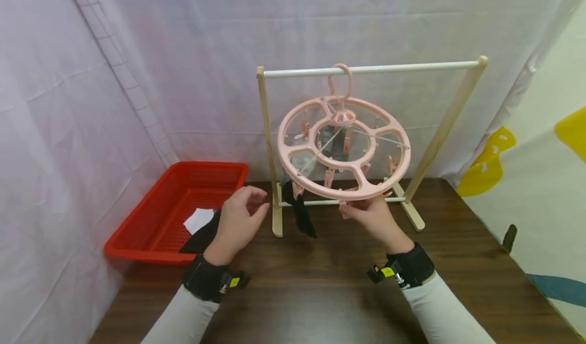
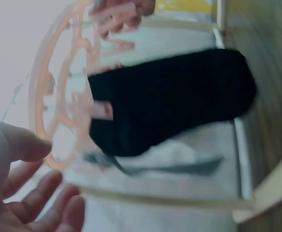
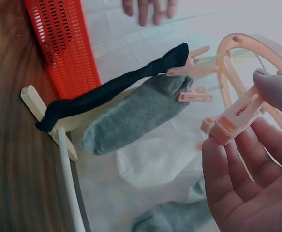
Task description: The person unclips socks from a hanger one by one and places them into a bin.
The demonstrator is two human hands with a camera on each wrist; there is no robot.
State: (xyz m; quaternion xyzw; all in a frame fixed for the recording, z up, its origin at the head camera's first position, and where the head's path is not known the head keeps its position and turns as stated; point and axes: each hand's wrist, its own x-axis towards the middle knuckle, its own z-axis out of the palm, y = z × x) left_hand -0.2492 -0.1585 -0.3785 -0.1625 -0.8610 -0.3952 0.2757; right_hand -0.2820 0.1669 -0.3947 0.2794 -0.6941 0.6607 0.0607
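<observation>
Hanger (image 1: 343, 116) above brown table (image 1: 302, 288), white cloth (image 1: 206, 84) behind

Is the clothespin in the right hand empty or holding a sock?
Empty: the right wrist view shows nothing clamped in the clothespin.

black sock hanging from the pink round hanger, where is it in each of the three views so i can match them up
Head: the black sock is near the middle, a little low, below the hanger's left front rim.
Left wrist: the black sock lies large across the middle, reaching toward the right.
Right wrist: the black sock slants up rightward, left of centre.
Shared landmark: the pink round hanger, partly visible in both wrist views.
</observation>
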